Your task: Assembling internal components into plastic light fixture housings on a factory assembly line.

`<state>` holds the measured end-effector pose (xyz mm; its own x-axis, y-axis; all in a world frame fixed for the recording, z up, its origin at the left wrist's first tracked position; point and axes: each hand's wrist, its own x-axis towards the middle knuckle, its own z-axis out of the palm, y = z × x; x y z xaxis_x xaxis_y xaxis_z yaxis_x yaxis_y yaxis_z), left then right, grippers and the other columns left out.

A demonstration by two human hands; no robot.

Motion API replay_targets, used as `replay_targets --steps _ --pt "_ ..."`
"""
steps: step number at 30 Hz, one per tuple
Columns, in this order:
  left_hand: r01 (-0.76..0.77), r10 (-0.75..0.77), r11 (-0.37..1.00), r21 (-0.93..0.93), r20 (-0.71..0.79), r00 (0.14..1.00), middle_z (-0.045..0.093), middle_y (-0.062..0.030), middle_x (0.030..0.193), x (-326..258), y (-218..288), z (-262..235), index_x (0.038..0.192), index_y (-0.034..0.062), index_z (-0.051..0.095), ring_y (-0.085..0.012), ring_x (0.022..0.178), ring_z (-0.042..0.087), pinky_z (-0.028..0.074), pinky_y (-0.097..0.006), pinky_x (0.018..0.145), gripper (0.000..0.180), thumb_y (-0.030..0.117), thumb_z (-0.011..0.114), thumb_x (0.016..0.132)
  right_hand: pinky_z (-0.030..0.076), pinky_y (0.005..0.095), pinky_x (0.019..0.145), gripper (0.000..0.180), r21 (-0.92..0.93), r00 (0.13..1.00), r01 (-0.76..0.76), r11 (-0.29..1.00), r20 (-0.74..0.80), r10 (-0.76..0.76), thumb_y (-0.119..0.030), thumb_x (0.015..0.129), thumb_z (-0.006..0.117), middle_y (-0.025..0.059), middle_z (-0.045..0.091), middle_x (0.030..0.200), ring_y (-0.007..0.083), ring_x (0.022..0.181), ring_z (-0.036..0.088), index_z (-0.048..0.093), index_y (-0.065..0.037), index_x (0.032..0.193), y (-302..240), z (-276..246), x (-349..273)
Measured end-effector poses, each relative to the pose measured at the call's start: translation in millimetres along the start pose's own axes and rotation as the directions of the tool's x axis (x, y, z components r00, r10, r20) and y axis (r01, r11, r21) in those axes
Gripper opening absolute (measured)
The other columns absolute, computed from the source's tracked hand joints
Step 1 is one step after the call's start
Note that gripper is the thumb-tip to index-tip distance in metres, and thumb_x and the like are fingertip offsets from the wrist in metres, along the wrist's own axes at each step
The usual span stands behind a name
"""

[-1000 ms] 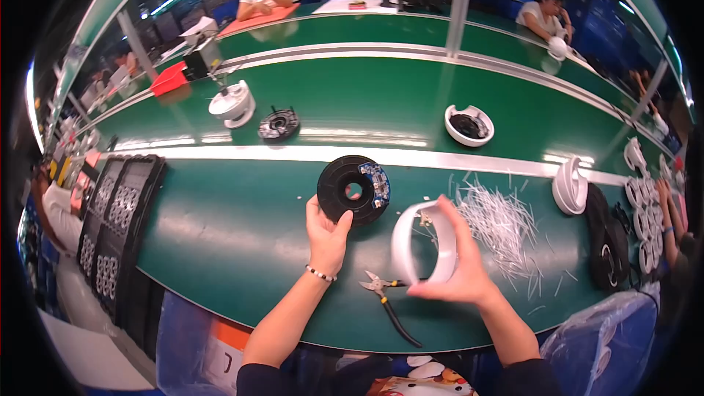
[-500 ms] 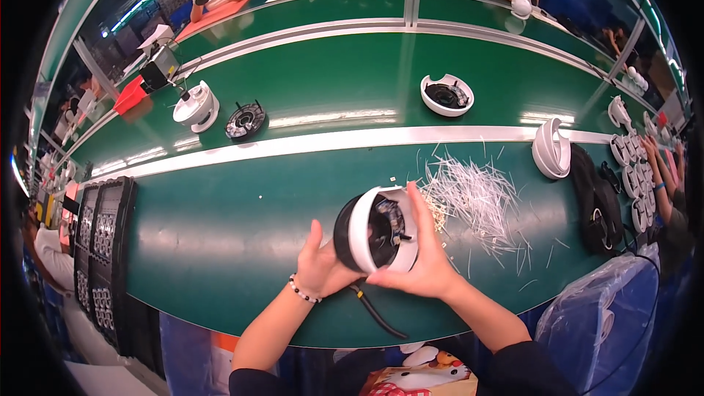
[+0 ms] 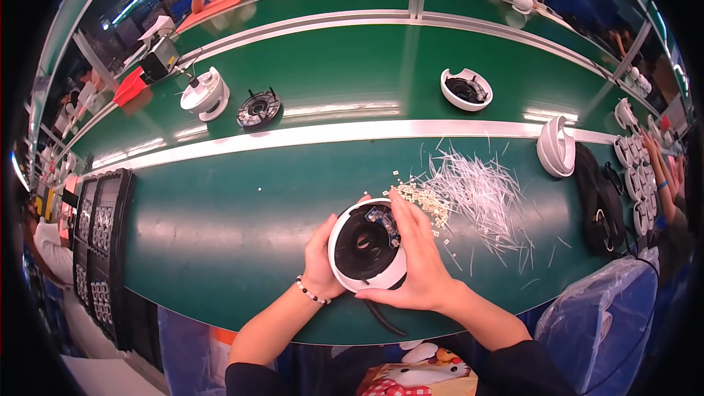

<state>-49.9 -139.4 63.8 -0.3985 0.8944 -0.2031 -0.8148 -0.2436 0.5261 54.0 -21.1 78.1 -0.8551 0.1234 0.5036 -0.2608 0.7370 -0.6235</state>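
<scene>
Between my two hands is a round white plastic housing [image 3: 364, 249], its dark inside facing up toward me. A small circuit board sits at the upper right inside it, with a black disc and a hole near its middle. My left hand [image 3: 320, 258], a beaded bracelet at its wrist, is closed around the left side. My right hand [image 3: 419, 260] grips the right side, fingers along the rim and thumb underneath. Part of a tool's black curved handle [image 3: 385, 321] shows on the table just below the housing; its other end is hidden.
White strips [image 3: 477, 194] and small cream connectors [image 3: 429, 205] lie piled right of my hands. Beyond stand a white shell [image 3: 555, 148], a white housing [image 3: 466, 90], a black round part [image 3: 258, 110] and a white device [image 3: 205, 95]. A black tray [image 3: 103, 249] is at left.
My hands have tilted the housing so its inside faces up more fully, and brought it slightly lower. The right fingers lie lower along its rim.
</scene>
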Motion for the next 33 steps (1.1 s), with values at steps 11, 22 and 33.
replay_targets --steps 11,22,33 --pt "0.121 -0.120 0.990 0.071 -0.022 0.993 0.042 -0.0118 0.125 -3 14 -8 0.127 0.0073 0.035 -0.0257 0.112 0.044 0.035 -0.042 0.095 0.076 0.065 0.021 0.080 0.024 0.0460 0.098 0.115 -0.039 0.991 0.011 0.999 0.133 -0.006 -0.044 0.047 0.079 0.0251 0.021 0.133 0.0407 0.120 0.025 0.015 0.000 0.132 -2 1 19" --pt "0.083 -0.049 0.987 -0.135 0.241 0.969 0.056 -0.0087 0.105 -14 7 -15 0.115 0.0068 0.046 -0.0168 0.093 0.055 0.045 -0.031 0.083 0.045 0.034 0.051 0.079 0.025 0.0466 0.095 0.112 -0.140 0.990 0.099 0.985 0.109 -0.084 -0.046 0.042 0.075 0.0239 0.029 0.129 0.0394 0.117 0.030 0.023 0.004 0.128 -13 8 18" --pt "-0.029 0.082 0.963 -0.268 0.187 0.979 0.055 -0.0034 0.083 -23 14 -11 0.106 0.0040 0.050 -0.0139 0.081 0.055 0.046 -0.028 0.075 0.037 0.022 0.052 0.074 0.023 0.0498 0.095 0.100 -0.203 0.994 0.067 0.977 -0.076 -0.084 -0.042 0.050 0.069 0.0242 0.026 0.130 0.0421 0.118 0.027 0.023 0.002 0.128 -23 35 15"
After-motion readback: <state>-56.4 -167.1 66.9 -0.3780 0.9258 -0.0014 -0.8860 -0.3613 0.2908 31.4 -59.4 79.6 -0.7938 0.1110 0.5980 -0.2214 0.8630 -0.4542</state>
